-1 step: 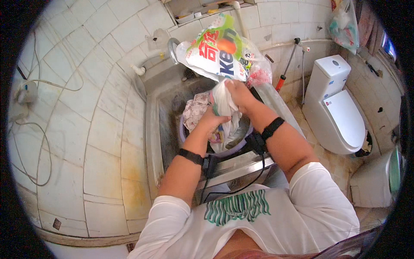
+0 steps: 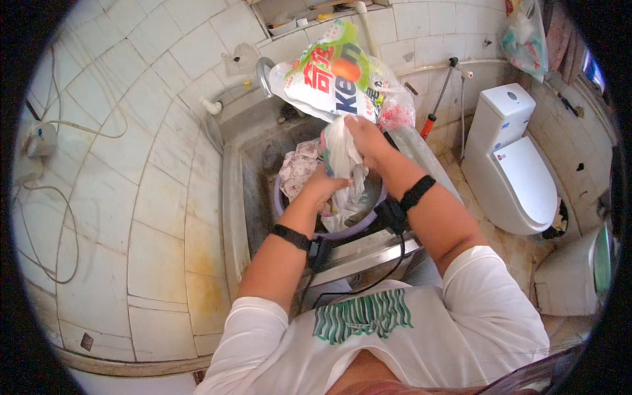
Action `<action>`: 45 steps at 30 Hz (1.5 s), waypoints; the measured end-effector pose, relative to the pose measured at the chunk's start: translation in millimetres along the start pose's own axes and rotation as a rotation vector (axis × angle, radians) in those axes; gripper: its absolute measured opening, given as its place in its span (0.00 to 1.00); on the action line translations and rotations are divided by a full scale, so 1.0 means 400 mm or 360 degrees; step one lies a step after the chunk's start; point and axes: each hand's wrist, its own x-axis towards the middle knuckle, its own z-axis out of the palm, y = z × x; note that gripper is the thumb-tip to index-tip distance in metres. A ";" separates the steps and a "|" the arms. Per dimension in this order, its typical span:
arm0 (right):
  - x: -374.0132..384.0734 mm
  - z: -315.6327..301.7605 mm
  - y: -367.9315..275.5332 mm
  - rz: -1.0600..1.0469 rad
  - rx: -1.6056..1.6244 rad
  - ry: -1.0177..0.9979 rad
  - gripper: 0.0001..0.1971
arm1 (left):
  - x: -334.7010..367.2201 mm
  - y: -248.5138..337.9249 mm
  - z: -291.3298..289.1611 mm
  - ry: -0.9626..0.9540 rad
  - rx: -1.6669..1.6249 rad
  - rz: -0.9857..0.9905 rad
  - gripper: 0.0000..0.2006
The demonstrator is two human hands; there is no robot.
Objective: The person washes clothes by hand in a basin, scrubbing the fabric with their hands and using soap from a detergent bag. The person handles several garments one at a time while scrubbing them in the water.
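Observation:
A wet-looking white cloth [image 2: 341, 146] is bunched between my two hands above a purple basin [image 2: 355, 230]. My right hand [image 2: 366, 141] is closed on its upper right side. Lower on the left, my left hand [image 2: 320, 185] grips the same cloth, with the thumb laid across its front. The lower end of the cloth hangs into the basin. A pale patterned garment [image 2: 299, 168] lies in the basin beside my left hand. Other laundry under the white cloth is mostly hidden.
The basin stands in a metal sink [image 2: 235, 217] with a curved tap [image 2: 264, 78]. A large printed plastic bag [image 2: 322, 82] rests at its far edge, next to a clear bag [image 2: 396, 112]. A white toilet [image 2: 523, 178] and a bin [image 2: 567, 280] are at the right.
My right hand has shifted very slightly, and the top of the white cloth bunches a little wider to the left. The surroundings look the same.

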 end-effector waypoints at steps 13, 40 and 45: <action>0.054 -0.048 0.055 -0.0263 -0.2033 -0.1708 0.19 | 0.234 -0.219 -0.313 0.0485 0.1440 0.0879 0.20; -0.071 0.082 -0.008 0.0123 -0.1276 -0.1066 0.17 | 0.073 -0.178 -0.055 -0.0722 -0.1654 -0.0889 0.45; -0.208 0.204 -0.053 0.0163 -0.1298 -0.0806 0.15 | 0.158 -0.329 -0.102 -0.1983 -0.3515 -0.0957 0.31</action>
